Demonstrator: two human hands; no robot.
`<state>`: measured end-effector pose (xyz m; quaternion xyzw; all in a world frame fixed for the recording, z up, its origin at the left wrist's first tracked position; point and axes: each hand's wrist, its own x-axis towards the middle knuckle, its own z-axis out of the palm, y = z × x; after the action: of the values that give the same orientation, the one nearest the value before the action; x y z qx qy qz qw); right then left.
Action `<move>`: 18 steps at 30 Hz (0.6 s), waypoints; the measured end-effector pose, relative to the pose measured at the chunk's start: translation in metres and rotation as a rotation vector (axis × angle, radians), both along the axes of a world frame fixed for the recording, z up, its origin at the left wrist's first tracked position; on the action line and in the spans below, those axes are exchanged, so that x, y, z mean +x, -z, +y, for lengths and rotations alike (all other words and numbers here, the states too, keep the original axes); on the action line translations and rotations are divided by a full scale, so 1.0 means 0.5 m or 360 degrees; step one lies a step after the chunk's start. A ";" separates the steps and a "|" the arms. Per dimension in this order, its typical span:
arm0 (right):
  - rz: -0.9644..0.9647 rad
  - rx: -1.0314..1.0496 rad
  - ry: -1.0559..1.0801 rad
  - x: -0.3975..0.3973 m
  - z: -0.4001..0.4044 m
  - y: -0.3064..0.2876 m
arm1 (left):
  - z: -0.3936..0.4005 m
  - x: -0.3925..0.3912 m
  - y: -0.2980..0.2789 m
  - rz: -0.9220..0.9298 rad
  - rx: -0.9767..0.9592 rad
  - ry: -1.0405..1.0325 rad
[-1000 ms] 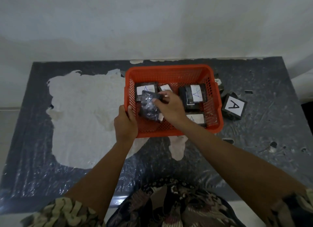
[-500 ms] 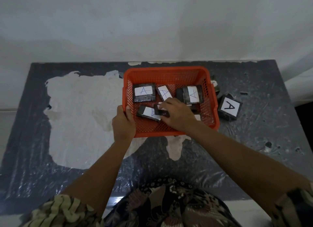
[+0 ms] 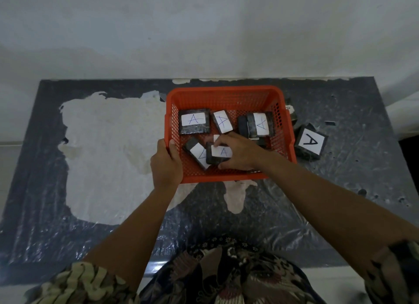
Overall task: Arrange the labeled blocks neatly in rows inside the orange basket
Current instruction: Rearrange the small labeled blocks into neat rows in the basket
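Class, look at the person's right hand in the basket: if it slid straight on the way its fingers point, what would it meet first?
The right hand points left, already gripping a labeled block. Going on, it would likely push that into the tilted block beside it, before the orange basket wall; depth is uncertain.

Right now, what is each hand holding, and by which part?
The left hand grips the orange basket at its near-left rim. The right hand pinches a labeled block by its far and near edges.

Crowded basket, open table on my left

My right hand blocks the orange basket's near middle; blocks fill its far row. Its near-left corner is bare mesh. A loose block crowds the right wall.
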<state>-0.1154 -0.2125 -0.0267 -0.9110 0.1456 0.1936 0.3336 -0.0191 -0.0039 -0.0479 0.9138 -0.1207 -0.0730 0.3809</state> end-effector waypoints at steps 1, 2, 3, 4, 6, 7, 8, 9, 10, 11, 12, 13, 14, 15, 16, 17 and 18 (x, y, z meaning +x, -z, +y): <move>-0.0025 0.0016 0.0019 -0.001 0.004 0.001 | 0.001 0.000 0.000 -0.0001 -0.0002 0.0000; -0.0078 0.0015 0.0065 -0.001 0.007 0.000 | 0.002 0.000 -0.001 -0.0003 -0.0008 0.0002; -0.0142 -0.0025 0.0114 -0.001 0.008 0.000 | 0.002 -0.001 -0.001 -0.0005 -0.0017 0.0005; -0.0198 -0.0107 0.0153 -0.001 0.007 -0.001 | 0.001 -0.002 -0.001 -0.0006 -0.0025 0.0007; -0.0252 -0.0342 0.0190 0.000 0.003 -0.002 | 0.000 -0.002 -0.002 -0.0006 -0.0036 0.0005; -0.0258 -0.0446 0.0189 0.002 0.002 -0.003 | 0.000 -0.002 -0.003 -0.0007 -0.0040 0.0005; -0.0253 -0.0524 0.0169 0.003 0.004 -0.004 | 0.000 -0.002 -0.003 -0.0005 -0.0042 0.0004; -0.0232 -0.0584 0.0118 0.006 0.006 -0.004 | 0.000 -0.001 -0.003 -0.0001 -0.0041 0.0001; -0.0198 -0.0631 0.0040 0.009 0.010 -0.004 | 0.001 -0.001 -0.003 0.0004 -0.0041 -0.0002; -0.0156 -0.0659 -0.0047 0.012 0.016 -0.005 | 0.001 -0.001 -0.002 0.0009 -0.0040 -0.0005; -0.0113 -0.0659 -0.0117 0.015 0.022 -0.006 | 0.001 -0.001 -0.002 0.0013 -0.0037 -0.0006; -0.0069 -0.0631 -0.0162 0.017 0.029 -0.007 | 0.001 -0.001 -0.001 0.0014 -0.0030 -0.0007; -0.0033 -0.0586 -0.0191 0.017 0.034 -0.007 | 0.000 -0.002 0.000 0.0010 -0.0020 -0.0008; -0.0008 -0.0543 -0.0218 0.016 0.037 -0.007 | -0.001 -0.001 0.000 0.0005 -0.0010 -0.0007; 0.0016 -0.0516 -0.0248 0.014 0.041 -0.006 | -0.001 -0.001 0.000 0.0004 -0.0005 -0.0006; 0.0044 -0.0498 -0.0277 0.013 0.041 -0.007 | -0.001 -0.001 0.000 0.0007 -0.0004 -0.0004; 0.0078 -0.0477 -0.0301 0.012 0.037 -0.009 | 0.000 0.000 0.000 0.0008 -0.0009 -0.0002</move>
<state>-0.1094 -0.1938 -0.0224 -0.9552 0.0947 0.2223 0.1709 -0.0192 -0.0040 -0.0479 0.9126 -0.1193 -0.0746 0.3839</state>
